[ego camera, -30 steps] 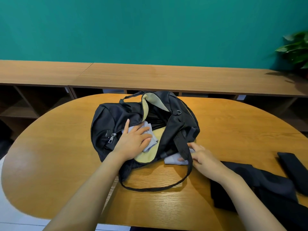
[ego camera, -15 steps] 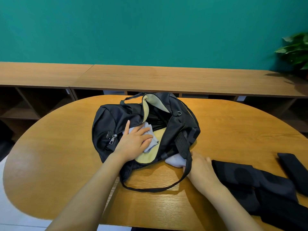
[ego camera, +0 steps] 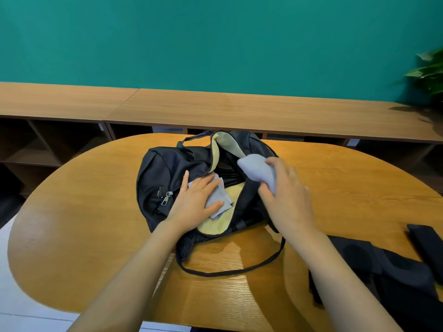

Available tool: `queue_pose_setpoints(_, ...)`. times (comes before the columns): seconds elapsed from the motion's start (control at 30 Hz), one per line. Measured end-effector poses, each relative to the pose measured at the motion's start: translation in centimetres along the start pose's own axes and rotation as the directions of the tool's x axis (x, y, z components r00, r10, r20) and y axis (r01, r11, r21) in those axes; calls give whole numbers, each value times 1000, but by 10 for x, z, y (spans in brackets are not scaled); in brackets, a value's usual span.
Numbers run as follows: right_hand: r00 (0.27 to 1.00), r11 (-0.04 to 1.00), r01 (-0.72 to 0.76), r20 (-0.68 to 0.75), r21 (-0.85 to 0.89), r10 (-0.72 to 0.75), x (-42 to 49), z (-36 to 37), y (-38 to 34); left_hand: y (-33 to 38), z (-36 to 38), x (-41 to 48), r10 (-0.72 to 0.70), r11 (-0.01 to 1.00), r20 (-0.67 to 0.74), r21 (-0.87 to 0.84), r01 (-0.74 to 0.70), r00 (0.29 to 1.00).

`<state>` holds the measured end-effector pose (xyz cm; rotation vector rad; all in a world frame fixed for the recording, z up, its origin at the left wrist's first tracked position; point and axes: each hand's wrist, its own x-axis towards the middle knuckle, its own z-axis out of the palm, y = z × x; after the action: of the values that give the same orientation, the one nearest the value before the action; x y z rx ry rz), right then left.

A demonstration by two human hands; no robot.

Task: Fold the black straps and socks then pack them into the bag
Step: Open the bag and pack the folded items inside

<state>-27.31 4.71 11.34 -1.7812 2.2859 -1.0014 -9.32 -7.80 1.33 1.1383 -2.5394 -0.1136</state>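
A black duffel bag (ego camera: pixel 165 171) with a pale yellow lining lies open in the middle of the oval wooden table (ego camera: pixel 79 212). My left hand (ego camera: pixel 194 202) presses flat on a folded light grey sock (ego camera: pixel 219 200) at the bag's opening. My right hand (ego camera: pixel 285 195) grips a second folded grey sock (ego camera: pixel 256 170) and holds it over the bag's open mouth. The bag's black carry strap (ego camera: pixel 230 271) loops across the table toward me. A black strap piece (ego camera: pixel 426 245) lies at the right edge.
A pile of dark fabric (ego camera: pixel 383 267) lies on the table under my right forearm. Behind the table runs a long wooden shelf unit (ego camera: pixel 215 109) against a teal wall. A green plant (ego camera: pixel 429 73) stands at the far right.
My right hand picked up the second grey sock from the table beside the bag and lifted it up over the bag's opening. My left hand stayed pressing on the first sock.
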Motion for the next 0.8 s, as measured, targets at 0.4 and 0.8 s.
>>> queue_pose_setpoints(0.4, 858, 996, 74, 513, -58, -34, 25, 109, -36, -18, -32, -3, -324, 841, -285, -524, 136, 902)
queue_pose_setpoints(0.8, 841, 966, 245, 514, -87, -167, 49, 148, -22, -19, -45, -33, -290, 948, 122, -97, 302, 949)
